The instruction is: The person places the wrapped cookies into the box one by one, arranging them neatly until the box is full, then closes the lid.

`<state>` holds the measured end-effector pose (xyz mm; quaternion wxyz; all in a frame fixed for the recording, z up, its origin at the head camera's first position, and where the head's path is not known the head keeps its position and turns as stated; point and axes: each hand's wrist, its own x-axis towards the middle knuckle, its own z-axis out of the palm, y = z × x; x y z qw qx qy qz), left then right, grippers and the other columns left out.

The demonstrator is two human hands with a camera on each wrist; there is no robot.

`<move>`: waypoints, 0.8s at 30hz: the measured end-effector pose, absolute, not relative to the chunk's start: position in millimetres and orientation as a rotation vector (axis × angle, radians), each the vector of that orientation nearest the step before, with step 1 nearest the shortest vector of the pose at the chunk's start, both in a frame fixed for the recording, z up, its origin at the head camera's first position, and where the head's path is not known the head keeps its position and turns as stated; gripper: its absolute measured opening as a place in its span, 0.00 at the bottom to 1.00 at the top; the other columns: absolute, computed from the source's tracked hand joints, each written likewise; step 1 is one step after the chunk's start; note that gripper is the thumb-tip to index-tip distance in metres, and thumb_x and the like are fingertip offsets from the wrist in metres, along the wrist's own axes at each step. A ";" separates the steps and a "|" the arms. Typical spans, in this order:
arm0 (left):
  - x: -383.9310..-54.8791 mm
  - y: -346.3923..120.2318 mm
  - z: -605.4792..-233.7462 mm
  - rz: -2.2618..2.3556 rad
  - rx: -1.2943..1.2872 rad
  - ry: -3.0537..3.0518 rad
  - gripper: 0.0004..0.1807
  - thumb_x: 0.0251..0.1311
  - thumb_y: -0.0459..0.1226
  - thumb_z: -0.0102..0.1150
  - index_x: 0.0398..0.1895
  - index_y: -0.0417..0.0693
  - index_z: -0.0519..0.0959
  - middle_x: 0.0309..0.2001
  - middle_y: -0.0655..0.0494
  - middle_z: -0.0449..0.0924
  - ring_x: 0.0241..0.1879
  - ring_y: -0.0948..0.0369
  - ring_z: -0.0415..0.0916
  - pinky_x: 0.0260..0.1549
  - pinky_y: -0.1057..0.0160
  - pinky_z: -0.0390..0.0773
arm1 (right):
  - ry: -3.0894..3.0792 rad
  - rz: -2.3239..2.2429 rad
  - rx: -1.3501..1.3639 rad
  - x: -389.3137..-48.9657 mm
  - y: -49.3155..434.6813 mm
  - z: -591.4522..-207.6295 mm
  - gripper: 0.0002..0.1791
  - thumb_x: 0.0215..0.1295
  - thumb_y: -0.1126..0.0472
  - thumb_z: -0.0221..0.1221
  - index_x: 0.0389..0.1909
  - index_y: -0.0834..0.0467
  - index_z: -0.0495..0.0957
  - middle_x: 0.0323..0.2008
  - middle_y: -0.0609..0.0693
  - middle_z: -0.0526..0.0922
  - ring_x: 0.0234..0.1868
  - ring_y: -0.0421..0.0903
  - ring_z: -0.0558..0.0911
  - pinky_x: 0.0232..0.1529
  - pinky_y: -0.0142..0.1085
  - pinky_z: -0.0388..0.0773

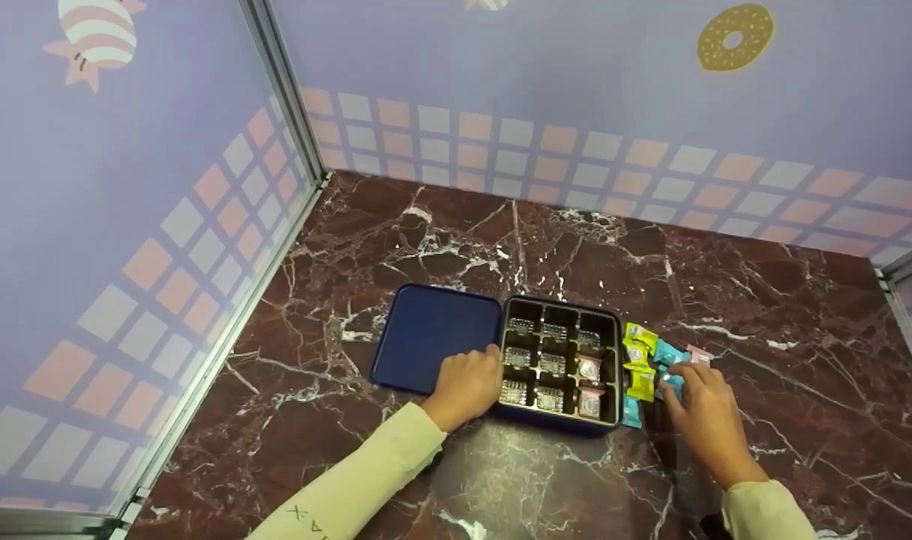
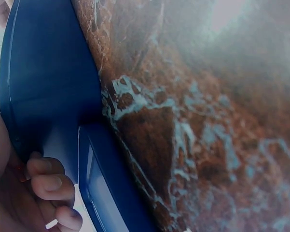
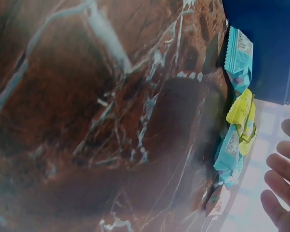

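A blue tin (image 1: 561,420) stands on the table with a black divided tray inside. Pink-wrapped candies (image 1: 589,403) lie in the middle and near compartments of its right column. My left hand (image 1: 467,386) grips the tin's left edge with curled fingers (image 2: 47,182), next to the lid. Just right of the tin, yellow-green candies (image 1: 639,354), blue candies (image 1: 670,352) and a pink candy (image 1: 699,355) lie in a loose cluster. Over this cluster my right hand (image 1: 705,405) hovers with fingers apart, nearest to a blue candy; in the right wrist view its fingers (image 3: 280,169) pinch nothing.
The blue lid (image 1: 441,334) lies flat against the tin's left side. Dark red marble-patterned table surface (image 1: 456,232) spreads around. Purple printed panels (image 1: 576,75) with metal edge frames (image 1: 291,97) stand at the back and left.
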<state>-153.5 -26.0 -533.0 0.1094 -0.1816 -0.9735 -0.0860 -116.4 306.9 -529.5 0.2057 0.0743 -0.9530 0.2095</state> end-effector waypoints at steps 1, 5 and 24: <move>-153.8 -25.8 -533.1 -0.256 -0.532 -2.866 0.14 0.68 0.40 0.43 0.29 0.46 0.76 0.19 0.49 0.81 0.18 0.51 0.80 0.16 0.53 0.75 | -2.660 0.574 0.199 -116.0 308.0 -529.8 0.11 0.55 0.67 0.66 0.39 0.65 0.79 0.41 0.61 0.81 0.43 0.60 0.75 0.43 0.53 0.66; -154.0 -25.7 -533.8 -0.263 -0.527 -2.847 0.14 0.68 0.39 0.43 0.26 0.47 0.74 0.17 0.50 0.80 0.17 0.52 0.79 0.14 0.53 0.74 | -2.669 0.528 0.182 -115.9 311.5 -531.2 0.12 0.56 0.65 0.66 0.40 0.65 0.79 0.42 0.61 0.81 0.44 0.61 0.75 0.42 0.52 0.62; -152.8 -26.0 -536.4 -0.244 -0.531 -2.729 0.14 0.67 0.38 0.46 0.20 0.49 0.71 0.13 0.52 0.77 0.14 0.53 0.78 0.11 0.54 0.73 | -2.734 0.480 0.090 -121.0 326.2 -532.9 0.17 0.58 0.64 0.63 0.47 0.69 0.77 0.47 0.67 0.79 0.48 0.66 0.74 0.42 0.58 0.65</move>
